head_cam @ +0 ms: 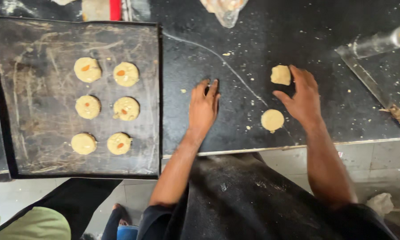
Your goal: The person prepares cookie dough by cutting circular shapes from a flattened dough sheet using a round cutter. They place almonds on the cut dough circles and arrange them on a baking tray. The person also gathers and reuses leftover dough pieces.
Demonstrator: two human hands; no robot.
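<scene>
Right hand (303, 98) spread loosely open on the floury black counter (253, 40), I hold nothing between a lumpy dough piece (280, 74) at my fingertips and a smooth flattened dough round (272, 120) near my thumb.

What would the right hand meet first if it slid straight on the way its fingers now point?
Most likely the rough dough lump: the right hand points up-left, its fingertips already beside it. Contact is unclear.
</scene>
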